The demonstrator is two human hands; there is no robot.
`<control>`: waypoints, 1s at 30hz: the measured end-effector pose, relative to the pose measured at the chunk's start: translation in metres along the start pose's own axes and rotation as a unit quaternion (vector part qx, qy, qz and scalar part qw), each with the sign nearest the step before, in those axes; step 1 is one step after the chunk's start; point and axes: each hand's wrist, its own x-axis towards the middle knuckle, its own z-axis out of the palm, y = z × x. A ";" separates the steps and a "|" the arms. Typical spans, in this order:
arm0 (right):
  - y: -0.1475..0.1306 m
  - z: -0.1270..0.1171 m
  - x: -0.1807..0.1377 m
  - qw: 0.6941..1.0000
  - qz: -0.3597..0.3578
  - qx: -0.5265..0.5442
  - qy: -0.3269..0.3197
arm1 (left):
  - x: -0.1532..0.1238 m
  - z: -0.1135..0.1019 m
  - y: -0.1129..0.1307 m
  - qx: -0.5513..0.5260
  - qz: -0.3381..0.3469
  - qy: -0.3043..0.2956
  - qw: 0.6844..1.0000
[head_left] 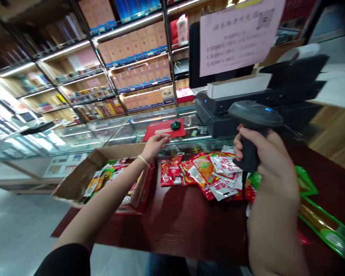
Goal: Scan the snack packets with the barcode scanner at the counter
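My right hand (pixel 271 153) is wrapped round the handle of a black barcode scanner (pixel 255 114), held up above the table, with a small blue light on its top. Its cord hangs down past the snack packets. My left hand (pixel 155 146) reaches over the right side of an open cardboard box (pixel 74 184), its fingers stretched loosely forward and nothing visible in them. Inside the box lie several colourful snack packets (pixel 96 182), partly hidden by my forearm. Between my hands, a pile of red and white snack packets (pixel 208 170) is spread on the dark red table (pixel 172 226).
A glass counter carries a red mat (pixel 152 128) with a computer mouse (pixel 175 125). Behind the scanner stand black checkout equipment (pixel 214 115) and a monitor with a paper sign (pixel 238 40). Long green packets (pixel 324 222) lie at right. Shelves of boxes (pixel 135 44) line the back.
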 end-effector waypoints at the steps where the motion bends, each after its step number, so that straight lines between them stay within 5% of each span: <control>1: 0.003 0.010 0.000 1.000 0.008 -0.005 -0.016 | -0.004 -0.017 -0.001 0.000 -0.001 0.017 1.000; 6: 0.030 0.064 -0.004 0.993 0.054 -0.028 -0.103 | -0.019 -0.088 -0.017 -0.004 -0.028 0.087 0.996; 14: 0.086 0.129 -0.021 0.971 0.089 -0.044 -0.217 | -0.029 -0.153 -0.070 0.103 -0.066 0.096 0.988; 19: 0.101 0.150 -0.036 0.953 0.106 -0.067 -0.274 | -0.043 -0.182 -0.089 0.246 -0.139 -0.050 0.958; 26: 0.107 0.159 -0.041 0.945 0.111 -0.093 -0.293 | -0.057 -0.192 -0.103 0.489 -0.157 -0.231 0.826; 30: 0.106 0.159 -0.040 0.944 0.120 -0.088 -0.294 | -0.058 -0.188 -0.112 0.542 -0.166 -0.259 0.782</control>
